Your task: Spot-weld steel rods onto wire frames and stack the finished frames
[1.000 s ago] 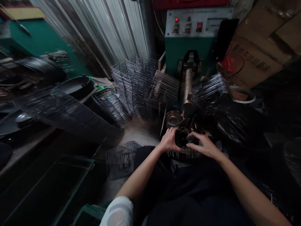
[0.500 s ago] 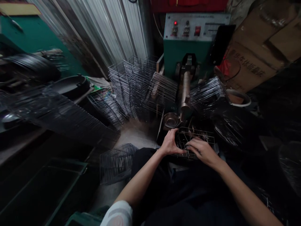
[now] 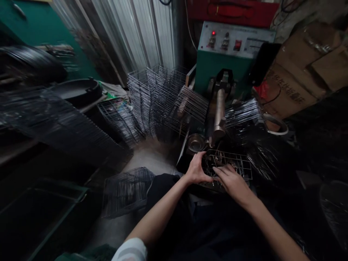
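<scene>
My left hand (image 3: 199,169) grips the near left side of a wire rack (image 3: 240,161), thumb at the near edge and fingers at the far edge. The rack is a thin metal grid lying low in front of a green spot-welding machine (image 3: 209,67). Over the rack's middle lies my right hand (image 3: 230,178), its fingers bent together near the left thumb; whatever they pinch is too small and dark to make out. Just beyond the hands, the welder's metal electrode arm (image 3: 219,112) points down towards the rack. A small round metal dish (image 3: 196,142) sits left of the electrode tip.
Stacks of wire grids (image 3: 145,98) stand left of the machine, and another wire stack (image 3: 127,192) is on the floor by my left leg. A bundle of wire rods (image 3: 243,112) lies to the right. Cardboard boxes (image 3: 304,69) are piled behind it. A black pan (image 3: 77,90) rests at left.
The camera view has shifted, so the machine appears lower and further right. My right hand has moved slightly closer to the left thumb; the left hand keeps its hold on the wire rack.
</scene>
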Motion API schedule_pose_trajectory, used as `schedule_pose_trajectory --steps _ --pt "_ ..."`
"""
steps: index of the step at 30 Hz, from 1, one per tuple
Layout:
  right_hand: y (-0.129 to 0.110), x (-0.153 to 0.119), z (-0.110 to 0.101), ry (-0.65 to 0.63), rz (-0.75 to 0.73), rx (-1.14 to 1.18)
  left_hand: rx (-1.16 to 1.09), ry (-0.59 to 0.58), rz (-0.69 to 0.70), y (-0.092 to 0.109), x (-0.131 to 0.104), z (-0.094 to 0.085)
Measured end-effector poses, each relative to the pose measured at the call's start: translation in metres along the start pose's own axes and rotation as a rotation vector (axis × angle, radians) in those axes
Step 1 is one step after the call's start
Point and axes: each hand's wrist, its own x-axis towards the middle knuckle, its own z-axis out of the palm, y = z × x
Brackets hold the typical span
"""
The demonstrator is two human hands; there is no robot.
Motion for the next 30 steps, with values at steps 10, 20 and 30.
schedule_pose_trajectory --steps 10,20,30 --pt "-0.011 -0.002 0.018 0.037 -0.042 -0.134 0.041 -0.010 0.035 -0.004 0.008 -0.005" --pt "0.010 0.007 0.019 0.147 0.019 0.175 -0.044 -0.014 0.048 -0.010 0.027 -0.001" --pt "0.014 0.023 0.012 0.163 0.020 0.246 -0.111 -0.021 -0.023 -0.018 0.034 -0.001"
